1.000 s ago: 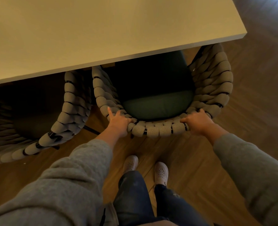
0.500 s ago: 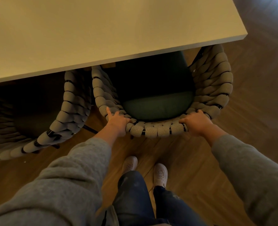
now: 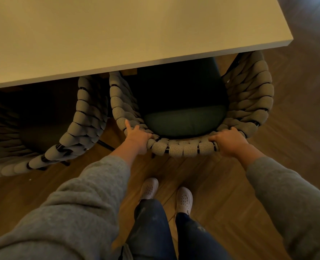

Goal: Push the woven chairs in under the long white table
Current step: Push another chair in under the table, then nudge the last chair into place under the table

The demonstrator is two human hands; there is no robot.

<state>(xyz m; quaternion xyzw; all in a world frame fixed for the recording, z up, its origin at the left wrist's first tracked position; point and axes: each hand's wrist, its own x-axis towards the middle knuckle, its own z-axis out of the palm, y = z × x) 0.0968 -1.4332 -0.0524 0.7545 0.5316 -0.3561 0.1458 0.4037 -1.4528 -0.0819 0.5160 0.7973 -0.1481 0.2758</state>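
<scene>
Grey sleeves, left [image 3: 71, 212] and right [image 3: 286, 199], at the bottom edge of the view, with dark jeans [image 3: 149, 231] between them. Pale perforated shoes [image 3: 149, 188], one pair, side by side on the wooden floor [image 3: 221, 194]. Left hand [image 3: 136, 138]: gripping the top rail of the woven chair [image 3: 183, 148] at its left end, forefinger laid straight along the weave, other fingers curled over the rail. Right hand [image 3: 230, 141]: gripping the same rail at its right end, fingers curled over it. Chair seat holds a dark green cushion [image 3: 181, 122], its front part under the near edge of the long white table [image 3: 118, 34], close to the table's right corner. Second woven chair [image 3: 80, 132]: just beside the first on the left, partly under the same edge.
</scene>
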